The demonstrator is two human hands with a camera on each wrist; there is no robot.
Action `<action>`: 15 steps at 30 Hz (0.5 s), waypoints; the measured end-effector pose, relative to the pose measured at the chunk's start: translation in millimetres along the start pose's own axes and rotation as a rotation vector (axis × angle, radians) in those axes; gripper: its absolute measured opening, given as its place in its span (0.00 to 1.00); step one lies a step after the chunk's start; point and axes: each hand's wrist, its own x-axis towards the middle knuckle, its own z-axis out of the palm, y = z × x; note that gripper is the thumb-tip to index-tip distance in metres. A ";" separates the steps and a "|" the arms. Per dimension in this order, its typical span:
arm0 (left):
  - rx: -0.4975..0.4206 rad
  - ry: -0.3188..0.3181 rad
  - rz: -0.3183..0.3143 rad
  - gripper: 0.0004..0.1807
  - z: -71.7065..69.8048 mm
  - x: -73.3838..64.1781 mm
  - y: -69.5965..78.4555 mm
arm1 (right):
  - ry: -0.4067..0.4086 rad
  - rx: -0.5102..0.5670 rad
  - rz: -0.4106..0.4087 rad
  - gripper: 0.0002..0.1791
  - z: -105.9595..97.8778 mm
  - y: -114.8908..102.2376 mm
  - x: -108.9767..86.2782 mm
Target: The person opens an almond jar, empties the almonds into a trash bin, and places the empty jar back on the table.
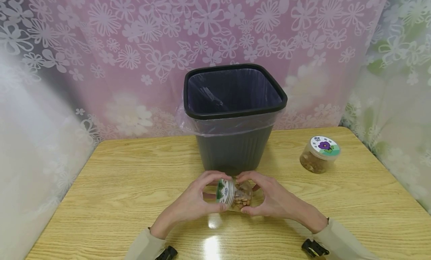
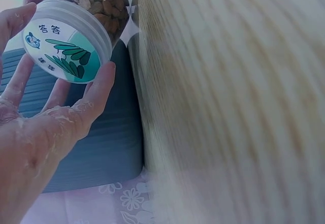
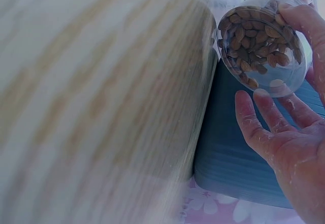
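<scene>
A clear plastic jar of almonds (image 1: 243, 197) lies tipped on its side between the two hands, in front of the bin. Its round lid (image 2: 66, 51) has a white and green label with leaves and faces left. My left hand (image 1: 192, 200) holds the lid end, thumb and fingers curled round its rim. At the other end, my right hand (image 1: 274, 196) grips the jar near its base. Through the clear bottom in the right wrist view, the almonds (image 3: 254, 41) show. Whether the jar touches the table is hard to tell.
A dark bin (image 1: 232, 147) with a clear liner stands behind the hands. To the right sits another lidded jar (image 1: 316, 161), its label bearing a purple flower. All are on a wooden table (image 1: 134, 170), with a floral curtain (image 1: 141, 65) behind.
</scene>
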 end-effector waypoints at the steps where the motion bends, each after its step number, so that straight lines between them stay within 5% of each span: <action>1: -0.005 0.000 -0.006 0.34 0.1 0.0 0.1 | -0.001 0.001 0.002 0.34 0.0 -0.1 0.0; 15: -0.064 0.015 -0.070 0.33 1.4 0.6 0.3 | -0.005 0.014 0.004 0.34 -0.1 -0.4 0.3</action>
